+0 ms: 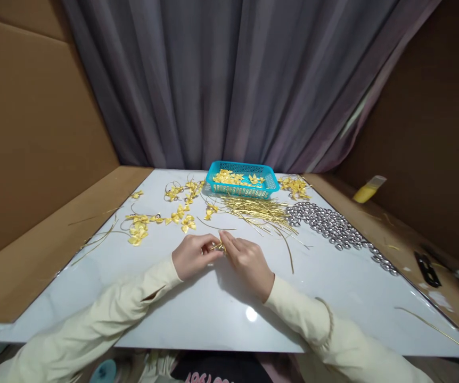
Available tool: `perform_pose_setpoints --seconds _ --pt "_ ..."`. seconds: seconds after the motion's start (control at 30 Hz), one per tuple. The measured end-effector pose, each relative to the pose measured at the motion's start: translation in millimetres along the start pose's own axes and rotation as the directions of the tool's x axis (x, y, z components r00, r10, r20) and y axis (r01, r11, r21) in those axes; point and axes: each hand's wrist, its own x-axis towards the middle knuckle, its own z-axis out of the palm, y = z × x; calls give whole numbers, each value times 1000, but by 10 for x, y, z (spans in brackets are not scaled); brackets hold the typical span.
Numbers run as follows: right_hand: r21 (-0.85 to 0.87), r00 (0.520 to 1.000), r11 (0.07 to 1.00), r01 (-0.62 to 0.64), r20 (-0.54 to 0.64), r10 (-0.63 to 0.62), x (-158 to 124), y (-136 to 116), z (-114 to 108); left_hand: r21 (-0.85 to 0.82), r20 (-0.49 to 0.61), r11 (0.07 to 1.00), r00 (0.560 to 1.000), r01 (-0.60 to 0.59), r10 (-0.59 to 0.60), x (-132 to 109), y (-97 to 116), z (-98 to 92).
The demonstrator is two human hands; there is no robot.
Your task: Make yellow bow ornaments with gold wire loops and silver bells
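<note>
Dark cloth (229, 361), lower edge: pink lettering (209, 378), inverted and cut off, not reliably readable. Tabletop (197, 324): white, glossy, faintly veined. Left hand (196, 256) and right hand (249, 261): fingertips closed together on one small gold piece (222, 247), over the tabletop, nearer than the gold wires (257, 210). Blue basket (272, 192): yellow flowers (228, 177) inside. Behind: grey-purple curtain (233, 80); brown cardboard panels (33, 117) either side.

Grey-purple curtain (229, 80) behind a white tabletop (197, 324), between 2 brown cardboard walls (33, 106)
</note>
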Motion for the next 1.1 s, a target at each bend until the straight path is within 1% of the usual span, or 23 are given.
perform_pose_setpoints --seconds 0.07,0.13,0.23,0.4,0.47,0.57,0.63,0.7,0.8,0.97,1.1 --pt "-5 1000 1000 -10 11 10 -3 -4 -3 166 -52 977 988 -138 148 -34 -10 34" --pt "-6 1000 1000 -19 15 19 -6 -8 -4 249 -63 943 968 -220 243 -58 -38 58" --pt "-1 1000 1000 -26 13 26 -8 -11 3 328 -62 898 941 -295 332 -70 -95 78" --pt "7 1000 999 -31 1 31 -7 -9 14 440 -45 813 894 -382 445 -57 -145 80" --pt "8 999 999 -38 -8 38 -5 -11 9 508 -41 748 855 -427 516 -55 -134 75" --pt "12 999 999 -50 -22 50 -1 -21 -3 648 6 581 766 -492 643 -60 -100 65" --pt "17 998 998 -56 -32 56 2 -28 -6 711 52 476 713 -518 699 -65 -78 60" --pt "24 997 998 -56 -43 57 5 -34 -4 747 82 405 678 -527 731 -67 -65 53" --pt "39 996 998 -57 -63 59 9 -36 8 780 102 346 651 -521 752 -62 -67 39" --pt "57 988 992 -108 -108 114 12 -36 18 781 100 332 630 -529 770 -51 -107 10" --pt "44 986 995 -88 -138 93 15 -29 -13 773 97 332 618 -540 780 -45 -119 -5"
